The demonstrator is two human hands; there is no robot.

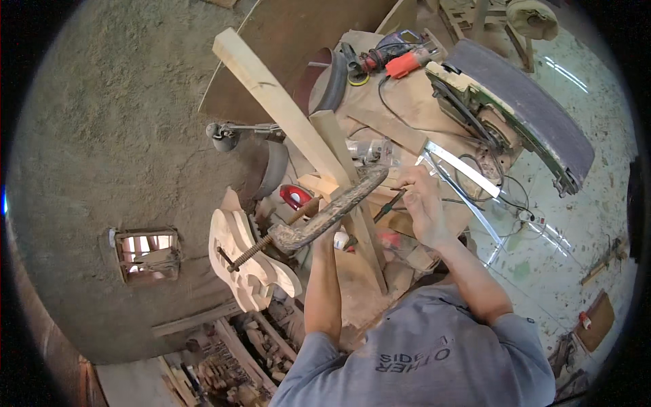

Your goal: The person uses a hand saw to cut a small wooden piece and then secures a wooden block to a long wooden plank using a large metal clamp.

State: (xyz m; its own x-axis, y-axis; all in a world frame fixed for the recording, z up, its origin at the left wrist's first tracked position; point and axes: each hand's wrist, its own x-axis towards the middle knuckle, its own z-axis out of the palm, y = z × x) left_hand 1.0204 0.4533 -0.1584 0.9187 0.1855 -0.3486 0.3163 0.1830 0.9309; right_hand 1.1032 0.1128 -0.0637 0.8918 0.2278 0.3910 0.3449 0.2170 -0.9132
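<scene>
clamp (347, 205): at the middle of the scene, above the dusty table (419, 102), its worn curved bar lying across the wooden pieces.
long axis: slanted from near left to far right; the bar's far right end points toward the right grip.
screw (252, 252): threaded, at the clamp's near left end, with a small crossbar at its tip, in front of the carved wood.
left grip (325, 239): directly on the near side of the clamp's bar and partly hidden by it; how far the fingers close, and on what, cannot be told.
right grip (425, 207): just beside the bar's far right end, fingers bent and partly closed near a thin dark tool (388, 206); whether it has hold of anything cannot be told.
nearer hand: the left for the screw and the bar's near left part, the right for its far right end.
long beam (274, 102): pale, running from the far left to the clamp.
crossing board (365, 244): under the bar, between the two grips, slanting toward the near edge.
carved wood (234, 237): pale, curved pieces close together, left of the left grip.
</scene>
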